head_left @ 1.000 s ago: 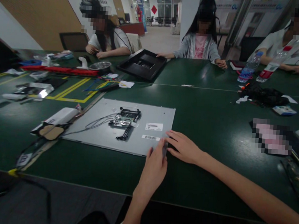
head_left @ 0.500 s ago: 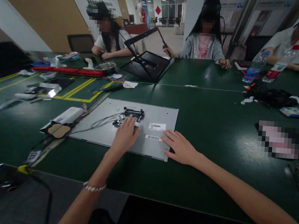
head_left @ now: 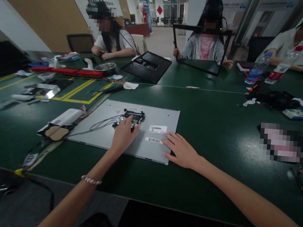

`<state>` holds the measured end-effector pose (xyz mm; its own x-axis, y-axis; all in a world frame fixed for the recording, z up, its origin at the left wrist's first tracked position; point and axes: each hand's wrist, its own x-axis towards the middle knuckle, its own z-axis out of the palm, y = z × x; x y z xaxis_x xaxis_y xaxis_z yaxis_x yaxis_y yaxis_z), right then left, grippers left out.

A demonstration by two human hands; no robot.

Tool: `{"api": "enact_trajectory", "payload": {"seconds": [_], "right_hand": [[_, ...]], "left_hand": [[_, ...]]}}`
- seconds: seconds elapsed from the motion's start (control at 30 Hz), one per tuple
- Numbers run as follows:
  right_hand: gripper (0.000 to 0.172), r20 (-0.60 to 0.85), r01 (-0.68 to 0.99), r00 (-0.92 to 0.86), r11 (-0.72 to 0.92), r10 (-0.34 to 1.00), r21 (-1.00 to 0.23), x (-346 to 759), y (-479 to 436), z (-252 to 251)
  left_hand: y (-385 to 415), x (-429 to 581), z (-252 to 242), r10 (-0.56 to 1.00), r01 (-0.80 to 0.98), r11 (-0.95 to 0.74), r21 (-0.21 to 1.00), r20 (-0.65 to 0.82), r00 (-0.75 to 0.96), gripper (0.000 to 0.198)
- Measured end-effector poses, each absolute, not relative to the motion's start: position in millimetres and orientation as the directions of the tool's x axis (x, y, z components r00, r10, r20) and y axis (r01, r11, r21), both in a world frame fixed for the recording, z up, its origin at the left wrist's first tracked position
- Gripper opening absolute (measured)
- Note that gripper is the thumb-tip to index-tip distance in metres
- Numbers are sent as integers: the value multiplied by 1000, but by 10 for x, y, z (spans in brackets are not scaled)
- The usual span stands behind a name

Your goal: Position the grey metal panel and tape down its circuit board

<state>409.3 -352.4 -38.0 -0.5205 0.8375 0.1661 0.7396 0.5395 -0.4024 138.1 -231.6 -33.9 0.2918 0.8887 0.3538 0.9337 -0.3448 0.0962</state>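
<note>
A flat grey metal panel (head_left: pixel 156 115) with two white labels (head_left: pixel 158 129) lies on the green table. On it sits a small black assembly (head_left: pixel 138 116) of brackets and small parts, with thin dark cables running left. My left hand (head_left: pixel 123 134) is over the near side of this assembly, its fingertips at the parts; whether it grips anything is hidden. Spread fingers of my right hand (head_left: pixel 181 150) rest on the panel's right edge, near the labels, holding nothing.
Left of the panel is a white and black device (head_left: pixel 64 122) with cords. Further back lie a black panel (head_left: pixel 151 66), a red strip (head_left: pixel 65 71) and a metal bowl (head_left: pixel 105 67). Bottles (head_left: pixel 260 69) stand back right. A person across the table holds a black frame (head_left: pixel 197 66).
The person opposite has moved the black frame right, off the black panel, and now holds it upright with both hands. My left hand has shifted slightly, fingers more bent; my right hand stays put.
</note>
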Motion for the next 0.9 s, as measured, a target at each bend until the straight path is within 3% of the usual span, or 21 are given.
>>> {"api": "enact_trajectory", "payload": {"seconds": [0.17, 0.4, 0.67, 0.9], "right_hand": [[56, 171, 742, -516, 538, 839, -401, 4089, -3535, -351], [56, 177, 738, -514, 538, 839, -408, 4083, -3519, -385], [55, 183, 740, -513, 540, 839, -402, 4074, -3501, -388], [56, 180, 737, -513, 538, 839, -409, 4064, -3472, -401]], "left_hand": [[-2130, 1310, -343, 885, 922, -381, 71, 316, 341, 42], [-1683, 1037, -303, 895, 924, -377, 55, 277, 349, 44], [-1438, 918, -247, 930, 975, -220, 3, 303, 209, 43], [-1412, 947, -215, 928, 973, -225, 57, 317, 196, 23]]}}
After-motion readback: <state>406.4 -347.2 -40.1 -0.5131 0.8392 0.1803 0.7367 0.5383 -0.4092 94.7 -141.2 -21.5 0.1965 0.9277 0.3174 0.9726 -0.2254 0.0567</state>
